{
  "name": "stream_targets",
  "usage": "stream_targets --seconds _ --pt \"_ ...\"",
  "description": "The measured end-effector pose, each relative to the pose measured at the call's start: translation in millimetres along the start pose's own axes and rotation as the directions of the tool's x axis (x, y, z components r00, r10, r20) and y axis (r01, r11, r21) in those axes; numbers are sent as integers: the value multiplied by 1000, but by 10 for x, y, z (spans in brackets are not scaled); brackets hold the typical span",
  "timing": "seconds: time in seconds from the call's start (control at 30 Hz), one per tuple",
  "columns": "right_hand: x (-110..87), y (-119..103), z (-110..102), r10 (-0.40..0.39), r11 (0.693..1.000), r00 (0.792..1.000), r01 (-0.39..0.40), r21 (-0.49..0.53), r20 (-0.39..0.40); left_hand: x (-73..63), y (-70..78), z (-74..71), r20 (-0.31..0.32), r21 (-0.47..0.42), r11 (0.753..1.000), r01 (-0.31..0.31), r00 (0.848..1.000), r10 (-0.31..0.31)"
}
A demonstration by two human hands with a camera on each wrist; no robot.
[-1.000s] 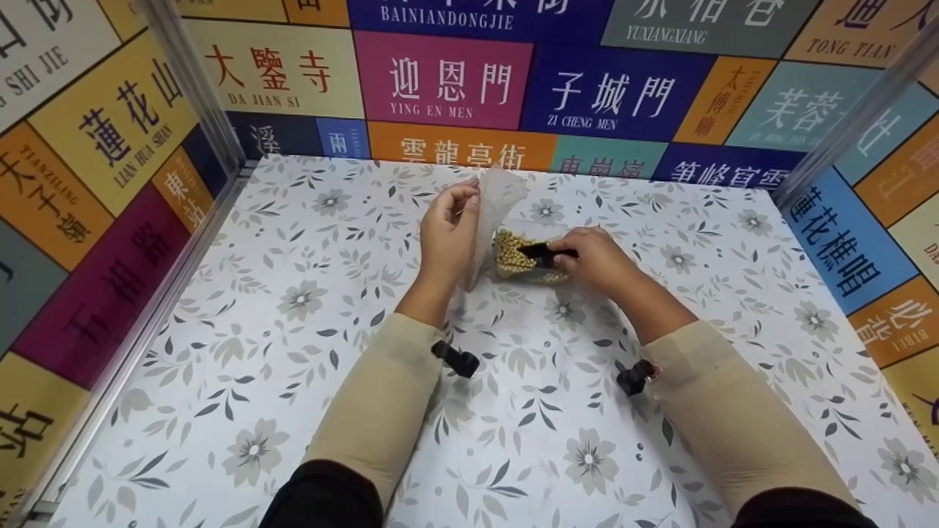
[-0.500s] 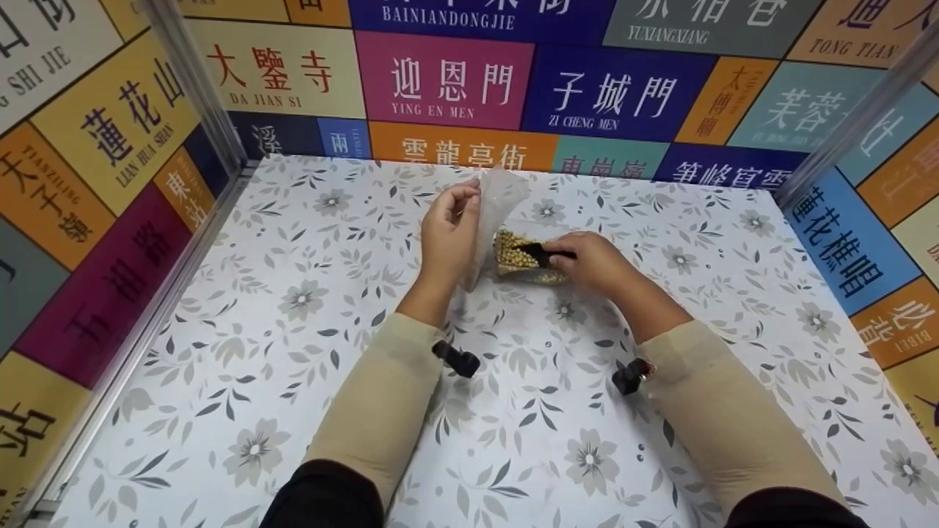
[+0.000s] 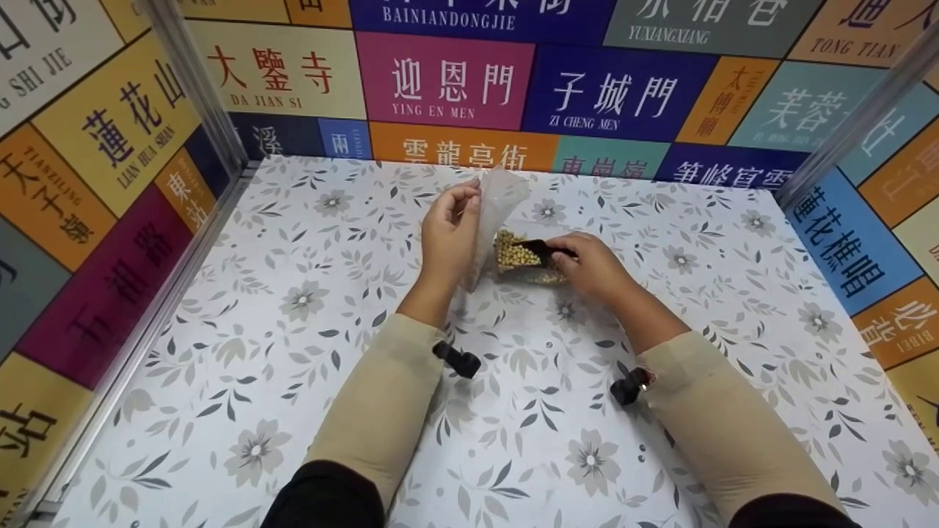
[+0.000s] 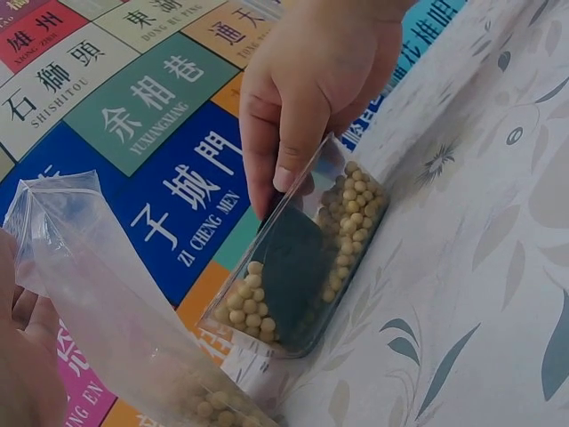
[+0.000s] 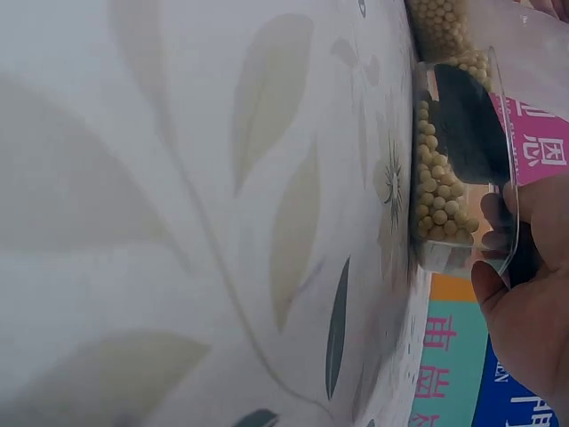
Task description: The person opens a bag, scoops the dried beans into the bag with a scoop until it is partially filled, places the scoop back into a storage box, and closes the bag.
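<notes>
My left hand (image 3: 449, 229) pinches the edge of a clear zip bag (image 3: 502, 196), held upright with its mouth at the top. Some soybeans (image 4: 213, 405) lie in the bottom of this bag. Just right of it, a clear plastic box (image 5: 444, 258) stands on the table with soybeans (image 4: 356, 209) inside. My right hand (image 3: 596, 265) grips the handle of a black scoop (image 4: 293, 258) at the box's right end. The scoop's blade is down inside the box, with beans (image 3: 517, 253) heaped at its front. Part of the blade is seen only through the box wall.
A white table (image 3: 293, 411) with a grey floral print lies under everything. Colourful panels with characters (image 3: 444, 81) stand behind it and at both sides, with metal posts (image 3: 198, 81) at the corners. Small black devices (image 3: 458, 361) are strapped at both sleeves.
My right hand has shifted slightly left and the scoop has pushed into the beans, changing its tilt. Beans now gather at its front. The left hand and bag stay nearly still.
</notes>
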State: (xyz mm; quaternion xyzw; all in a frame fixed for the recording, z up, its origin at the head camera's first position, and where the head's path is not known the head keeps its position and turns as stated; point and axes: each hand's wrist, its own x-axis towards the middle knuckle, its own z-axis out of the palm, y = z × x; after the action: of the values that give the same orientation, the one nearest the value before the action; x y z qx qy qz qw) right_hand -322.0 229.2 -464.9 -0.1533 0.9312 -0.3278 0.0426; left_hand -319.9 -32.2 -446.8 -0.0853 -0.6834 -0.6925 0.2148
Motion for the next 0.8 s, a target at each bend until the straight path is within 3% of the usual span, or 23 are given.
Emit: stream_targets --seconds 0.33,0.8 --pt "-69 17 -44 63 997 998 -62 42 -21 -7 18 4 0 -5 1000 -2 1000 2" --pt "-187 114 -182 85 988 992 -72 135 -92 -6 2 8 0 -24 1000 -18 1000 18"
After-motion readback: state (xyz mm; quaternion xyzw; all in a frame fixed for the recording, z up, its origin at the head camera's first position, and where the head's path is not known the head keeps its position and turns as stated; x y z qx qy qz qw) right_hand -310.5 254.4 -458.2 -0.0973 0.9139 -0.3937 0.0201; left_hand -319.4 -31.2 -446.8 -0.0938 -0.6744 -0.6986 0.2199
